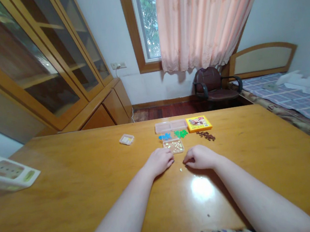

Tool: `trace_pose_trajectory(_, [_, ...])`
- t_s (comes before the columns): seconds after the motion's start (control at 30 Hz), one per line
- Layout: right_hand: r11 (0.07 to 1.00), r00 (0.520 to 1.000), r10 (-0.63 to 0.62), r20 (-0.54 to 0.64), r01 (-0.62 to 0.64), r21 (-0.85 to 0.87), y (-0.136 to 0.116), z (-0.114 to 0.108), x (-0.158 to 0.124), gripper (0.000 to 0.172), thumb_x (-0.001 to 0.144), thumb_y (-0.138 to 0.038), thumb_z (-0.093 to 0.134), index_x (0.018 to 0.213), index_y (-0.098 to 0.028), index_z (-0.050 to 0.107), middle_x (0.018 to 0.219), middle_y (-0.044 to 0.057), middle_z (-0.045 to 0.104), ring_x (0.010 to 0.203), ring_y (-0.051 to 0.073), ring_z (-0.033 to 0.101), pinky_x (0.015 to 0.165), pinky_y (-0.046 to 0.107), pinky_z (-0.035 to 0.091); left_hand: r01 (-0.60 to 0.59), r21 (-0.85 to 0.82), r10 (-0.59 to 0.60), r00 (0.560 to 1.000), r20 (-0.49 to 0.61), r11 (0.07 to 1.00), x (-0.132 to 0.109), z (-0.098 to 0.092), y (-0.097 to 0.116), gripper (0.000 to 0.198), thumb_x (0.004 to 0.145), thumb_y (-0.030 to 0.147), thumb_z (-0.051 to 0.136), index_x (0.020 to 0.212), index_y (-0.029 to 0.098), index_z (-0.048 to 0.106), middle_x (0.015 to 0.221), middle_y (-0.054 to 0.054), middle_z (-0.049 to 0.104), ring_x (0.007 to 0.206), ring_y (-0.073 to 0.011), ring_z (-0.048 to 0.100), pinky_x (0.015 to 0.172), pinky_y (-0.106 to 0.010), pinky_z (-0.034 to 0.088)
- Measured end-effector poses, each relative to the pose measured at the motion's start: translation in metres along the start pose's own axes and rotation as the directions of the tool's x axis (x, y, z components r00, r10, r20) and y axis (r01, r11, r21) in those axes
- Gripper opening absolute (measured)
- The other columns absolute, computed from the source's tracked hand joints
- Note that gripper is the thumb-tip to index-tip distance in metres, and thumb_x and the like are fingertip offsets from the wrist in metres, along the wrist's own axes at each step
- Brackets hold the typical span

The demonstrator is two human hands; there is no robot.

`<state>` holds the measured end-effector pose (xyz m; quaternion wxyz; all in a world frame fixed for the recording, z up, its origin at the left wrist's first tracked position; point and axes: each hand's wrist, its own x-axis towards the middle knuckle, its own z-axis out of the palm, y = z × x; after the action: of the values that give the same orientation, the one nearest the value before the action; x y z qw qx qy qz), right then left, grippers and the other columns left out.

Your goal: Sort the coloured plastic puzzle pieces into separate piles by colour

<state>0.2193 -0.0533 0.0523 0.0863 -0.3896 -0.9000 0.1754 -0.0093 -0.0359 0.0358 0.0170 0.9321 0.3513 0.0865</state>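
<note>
A shallow clear plastic box [178,146] holding many small pale yellow-green pieces lies on the table in front of me. My left hand [160,160] rests at its near left corner, fingers curled and overlapping the edge; what they hold, if anything, is hidden. Just right of the box's near side, my right hand [200,157] is closed in a pinch close to the tabletop, and anything between the fingertips is too small to name. A small pale piece [180,170] lies on the wood between and below my hands.
Behind the box are blue pieces [165,137], green pieces [181,134] and a clear plastic case [170,126]. A yellow printed box [198,123] and brown pieces [206,136] lie right. Leftward are a small clear box [126,139] and a white container [10,173].
</note>
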Motion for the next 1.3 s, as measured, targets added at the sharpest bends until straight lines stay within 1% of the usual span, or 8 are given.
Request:
trace_pose_trajectory(0.13, [0.999, 1.0, 0.022, 0.011, -0.022, -0.039, 0.002, -0.003, -0.001, 0.025, 0.074, -0.024, 0.056, 0.089, -0.028, 0.075, 0.087, 0.0, 0.074, 0.079, 0.017, 0.066, 0.071, 0.023, 0.045, 0.019, -0.043, -0.02, 0.999, -0.038, 0.999, -0.002, -0.001, -0.004, 0.013, 0.085, 0.026, 0.055, 0.081, 0.02, 0.065, 0.083, -0.003, 0.063, 0.077, -0.0149, 0.058, 0.071, -0.025, 0.043])
trace_pose_trajectory(0.3, [0.995, 0.999, 0.011, 0.04, -0.007, -0.096, 0.001, 0.002, 0.001, 0.024, 0.074, -0.022, 0.054, 0.086, -0.027, 0.075, 0.085, 0.001, 0.074, 0.078, 0.018, 0.066, 0.068, 0.024, 0.043, 0.074, -0.091, -0.083, 0.992, -0.099, 0.993, -0.004, -0.004, -0.008, 0.01, 0.084, 0.025, 0.056, 0.084, 0.019, 0.064, 0.085, -0.003, 0.063, 0.081, -0.0153, 0.058, 0.073, -0.025, 0.044])
trace_pose_trajectory(0.43, [0.989, 1.0, 0.005, 0.027, -0.001, -0.146, -0.003, 0.003, 0.002, 0.023, 0.075, -0.023, 0.054, 0.084, -0.025, 0.075, 0.083, 0.003, 0.073, 0.074, 0.018, 0.065, 0.065, 0.024, 0.042, 0.04, -0.074, -0.043, 0.998, -0.035, 0.996, -0.006, -0.007, -0.007, 0.01, 0.084, 0.027, 0.058, 0.083, 0.022, 0.066, 0.085, -0.002, 0.063, 0.079, -0.0152, 0.058, 0.072, -0.026, 0.043])
trace_pose_trajectory(0.57, [0.991, 1.0, 0.002, 0.018, 0.0, -0.134, -0.005, 0.001, 0.001, 0.023, 0.075, -0.024, 0.054, 0.086, -0.026, 0.075, 0.084, 0.002, 0.073, 0.075, 0.017, 0.064, 0.066, 0.024, 0.041, 0.023, -0.066, -0.022, 1.0, 0.022, 0.998, -0.006, -0.007, -0.007, 0.01, 0.082, 0.03, 0.061, 0.086, 0.024, 0.069, 0.085, -0.001, 0.064, 0.079, -0.0152, 0.059, 0.071, -0.025, 0.043])
trace_pose_trajectory(0.73, [0.993, 1.0, -0.001, 0.025, 0.004, -0.114, -0.006, 0.0, 0.001, 0.022, 0.076, -0.024, 0.055, 0.086, -0.027, 0.075, 0.084, 0.001, 0.073, 0.075, 0.017, 0.064, 0.064, 0.023, 0.04, 0.014, -0.073, -0.012, 1.0, 0.027, 0.997, -0.003, -0.003, -0.007, 0.011, 0.083, 0.028, 0.06, 0.083, 0.022, 0.069, 0.083, -0.002, 0.065, 0.077, -0.0148, 0.059, 0.07, -0.025, 0.043])
trace_pose_trajectory(1.07, [0.988, 0.999, 0.019, 0.027, -0.015, -0.154, -0.009, 0.002, 0.004, 0.023, 0.078, -0.021, 0.052, 0.083, -0.024, 0.074, 0.081, 0.002, 0.073, 0.071, 0.016, 0.063, 0.063, 0.024, 0.039, 0.034, -0.065, -0.034, 0.999, 0.011, 0.997, -0.002, -0.003, -0.001, 0.01, 0.083, 0.022, 0.057, 0.078, 0.019, 0.064, 0.081, -0.003, 0.063, 0.074, -0.0152, 0.058, 0.068, -0.026, 0.043])
trace_pose_trajectory(1.2, [0.992, 0.998, 0.038, -0.055, -0.044, -0.117, -0.001, 0.006, 0.005, 0.023, 0.083, -0.025, 0.051, 0.085, -0.023, 0.074, 0.083, 0.003, 0.073, 0.073, 0.015, 0.063, 0.068, 0.023, 0.04, 0.06, -0.1, -0.067, 0.995, -0.07, 0.993, -0.002, -0.003, -0.005, 0.006, 0.082, 0.021, 0.057, 0.08, 0.019, 0.062, 0.083, -0.003, 0.062, 0.078, -0.0151, 0.058, 0.071, -0.025, 0.043])
trace_pose_trajectory(1.3, [0.991, 0.993, 0.066, -0.094, -0.077, -0.113, 0.005, 0.011, 0.006, 0.023, 0.085, -0.029, 0.051, 0.085, -0.023, 0.073, 0.082, 0.004, 0.072, 0.073, 0.015, 0.062, 0.068, 0.023, 0.04, 0.14, -0.133, -0.161, 0.972, -0.17, 0.981, -0.001, 0.0, -0.009, 0.01, 0.085, 0.023, 0.054, 0.083, 0.018, 0.062, 0.085, -0.003, 0.062, 0.081, -0.0154, 0.057, 0.075, -0.026, 0.044])
